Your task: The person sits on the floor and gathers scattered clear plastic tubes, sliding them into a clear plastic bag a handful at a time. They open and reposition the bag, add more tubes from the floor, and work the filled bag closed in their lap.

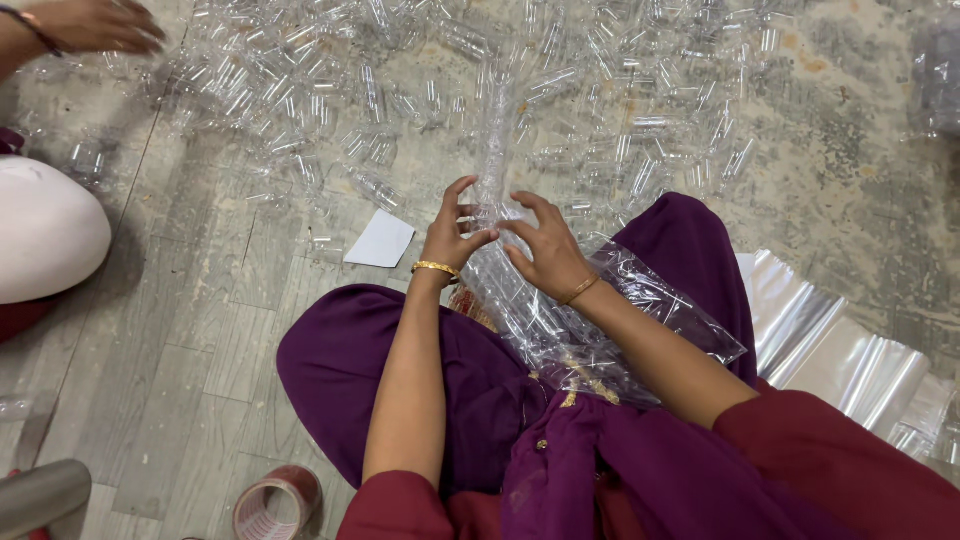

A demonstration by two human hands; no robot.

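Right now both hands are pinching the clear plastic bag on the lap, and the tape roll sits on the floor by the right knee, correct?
Not quite. The head view shows the tape roll on the floor by the left knee, not the right. The rest holds: the left hand and right hand both pinch the clear plastic bag on the lap.

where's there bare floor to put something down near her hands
Bare floor lies left of the left hand, between the white card, the purple lap and the tape roll. Another bare patch sits at the upper right, above the plastic sheets. Ahead of both hands it is crowded with clear tubes.
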